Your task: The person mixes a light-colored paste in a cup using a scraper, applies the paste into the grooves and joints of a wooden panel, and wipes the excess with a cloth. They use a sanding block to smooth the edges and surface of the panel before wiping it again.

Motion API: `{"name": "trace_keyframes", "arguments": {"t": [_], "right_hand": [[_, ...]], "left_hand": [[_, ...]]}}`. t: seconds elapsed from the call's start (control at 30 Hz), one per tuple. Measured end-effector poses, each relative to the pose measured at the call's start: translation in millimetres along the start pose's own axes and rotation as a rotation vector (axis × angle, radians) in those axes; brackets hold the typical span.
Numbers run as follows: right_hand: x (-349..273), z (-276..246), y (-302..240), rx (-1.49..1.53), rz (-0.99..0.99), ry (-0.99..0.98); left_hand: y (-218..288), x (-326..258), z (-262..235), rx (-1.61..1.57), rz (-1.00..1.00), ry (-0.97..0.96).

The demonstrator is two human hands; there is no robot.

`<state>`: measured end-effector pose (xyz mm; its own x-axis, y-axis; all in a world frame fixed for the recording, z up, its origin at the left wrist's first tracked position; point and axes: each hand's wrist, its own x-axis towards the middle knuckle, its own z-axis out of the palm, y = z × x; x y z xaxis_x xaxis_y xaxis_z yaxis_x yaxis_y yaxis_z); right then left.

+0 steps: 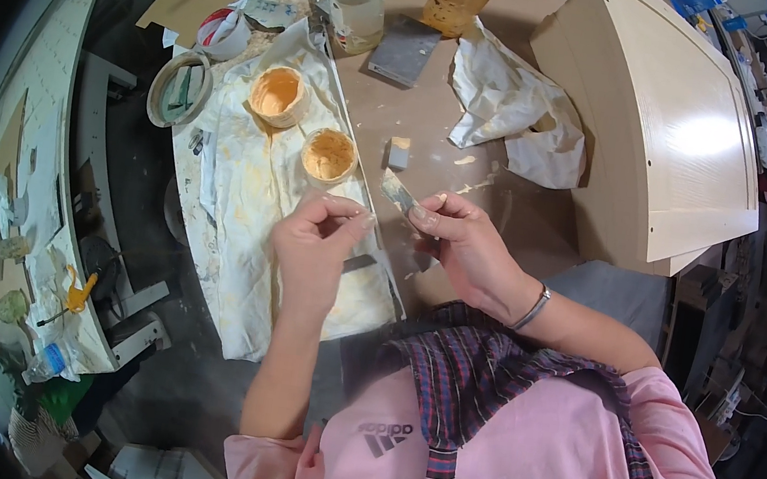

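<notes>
My right hand [475,256] pinches a small flat scraper blade [397,190] smeared with pale putty, its tip angled up and to the left. My left hand [315,239] is closed, thumb against fingertips, just left of the blade and apart from it; whatever it may pinch is too small to make out. Beyond the left hand stands a tub of orange-tan putty [329,156], with a second putty tub [278,97] farther back. A small grey block [399,153] with a tan end lies past the blade's tip. Beside my left wrist a dark strip [359,265] rests on the stained white cloth [241,193].
A large cream panelled cabinet piece [693,134] stands at the right. Farther back are a crumpled white cloth [525,104], a dark flat pad [404,51], a clear bottle [355,6] and an amber bottle [461,0]. A round container [163,98] sits at the left.
</notes>
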<state>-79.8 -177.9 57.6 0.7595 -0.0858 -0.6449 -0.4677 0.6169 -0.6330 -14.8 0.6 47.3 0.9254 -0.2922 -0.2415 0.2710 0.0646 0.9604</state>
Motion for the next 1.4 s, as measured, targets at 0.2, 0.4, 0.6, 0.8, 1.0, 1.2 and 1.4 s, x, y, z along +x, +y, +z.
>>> {"name": "trace_keyframes", "arguments": {"t": [0.2, 0.4, 0.6, 0.8, 1.0, 1.2, 1.4], "right_hand": [[5, -6, 0, 0.068, 0.014, -0.019], [2, -4, -2, 0.095, 0.016, 0.007], [-8, -40, -7, 0.087, -0.052, 0.094], [-40, -78, -28, 0.138, -0.197, 0.035], [-32, -112, -37, -0.078, -0.569, 0.241], [16, -140, -53, -0.159, -0.902, 0.428], [41, -75, -60, 0.249, -0.75, 0.471]], "left_hand": [[-2, -10, 28, -0.076, 0.028, 0.067], [-17, -13, 18, 0.221, 0.089, 0.083], [-19, 3, 42, 0.86, 0.256, -0.195], [-37, 73, 138, 1.018, 0.564, -0.285], [-79, 130, 213, 1.089, 0.834, -0.279], [-73, 115, 199, 0.554, 0.333, -0.444], [-47, 61, 183, 0.252, 0.386, -0.523]]}}
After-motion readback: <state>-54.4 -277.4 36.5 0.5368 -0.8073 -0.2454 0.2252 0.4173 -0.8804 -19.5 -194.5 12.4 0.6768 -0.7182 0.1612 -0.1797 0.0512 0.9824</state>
